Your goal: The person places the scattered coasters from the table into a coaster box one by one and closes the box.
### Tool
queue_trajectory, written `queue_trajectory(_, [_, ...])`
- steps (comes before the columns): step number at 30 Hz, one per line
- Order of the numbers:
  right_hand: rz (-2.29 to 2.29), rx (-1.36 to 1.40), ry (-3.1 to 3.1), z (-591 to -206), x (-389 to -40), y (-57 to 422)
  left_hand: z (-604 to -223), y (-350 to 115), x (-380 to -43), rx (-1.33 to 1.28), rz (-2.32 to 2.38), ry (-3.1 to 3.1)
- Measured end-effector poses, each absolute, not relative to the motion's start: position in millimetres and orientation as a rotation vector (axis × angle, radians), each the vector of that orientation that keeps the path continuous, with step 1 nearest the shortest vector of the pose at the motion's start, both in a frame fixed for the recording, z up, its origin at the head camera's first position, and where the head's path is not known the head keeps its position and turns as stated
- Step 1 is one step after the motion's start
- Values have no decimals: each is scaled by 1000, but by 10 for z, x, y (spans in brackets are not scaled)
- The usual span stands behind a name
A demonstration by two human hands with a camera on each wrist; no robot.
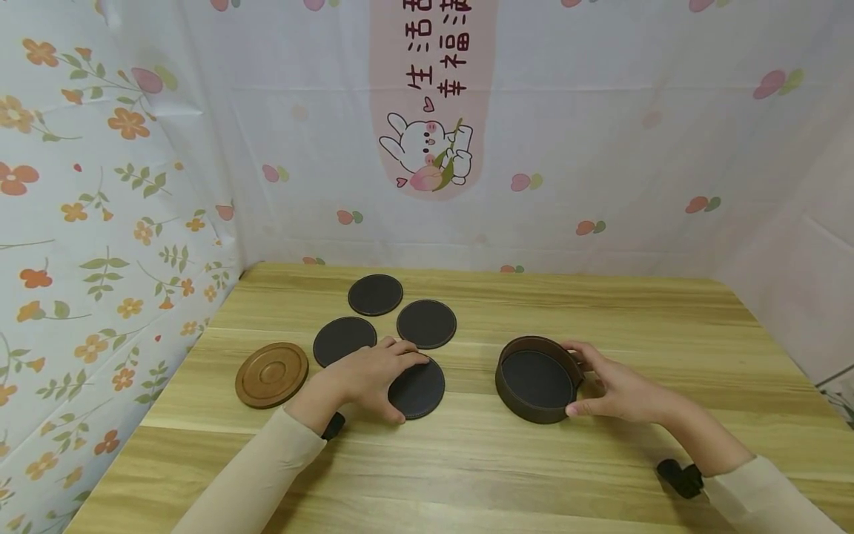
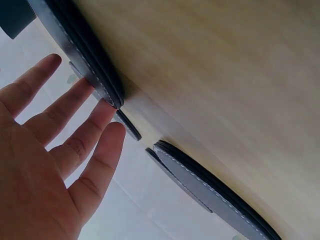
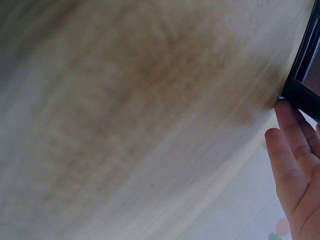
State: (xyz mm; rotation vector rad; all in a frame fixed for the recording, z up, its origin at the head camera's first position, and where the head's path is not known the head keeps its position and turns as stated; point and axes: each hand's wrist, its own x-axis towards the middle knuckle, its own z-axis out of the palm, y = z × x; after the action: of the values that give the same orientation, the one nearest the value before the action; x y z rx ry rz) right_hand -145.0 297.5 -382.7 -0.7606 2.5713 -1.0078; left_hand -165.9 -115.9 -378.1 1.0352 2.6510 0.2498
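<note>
My left hand point(image 1: 380, 374) rests over the left side of a round black coaster point(image 1: 422, 389), fingers at its far edge and thumb at its near edge. The left wrist view shows those fingers point(image 2: 75, 142) fairly straight, with some tips touching the stitched coaster point(image 2: 85, 55). My right hand point(image 1: 617, 387) holds a round, dark brown coaster holder point(image 1: 530, 414) by its right side, thumb in front and fingers behind. Part of the holder's wall point(image 3: 300, 95) shows in the right wrist view. A dark disc point(image 1: 536, 378) lies inside the holder.
Three more black coasters point(image 1: 375, 295) point(image 1: 427, 324) point(image 1: 343, 340) lie behind the left hand. A round brown wooden disc with ring grooves point(image 1: 272, 374) lies to their left. The wooden table point(image 1: 454, 475) meets patterned white cloth point(image 1: 600, 148) at the back and left.
</note>
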Motion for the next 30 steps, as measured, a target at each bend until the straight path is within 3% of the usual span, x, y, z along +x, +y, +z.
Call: queue_trajectory(30, [-1025, -797, 2565, -3845, -1442, 2983, -3732, -1027, -1709, 1118, 238, 2669])
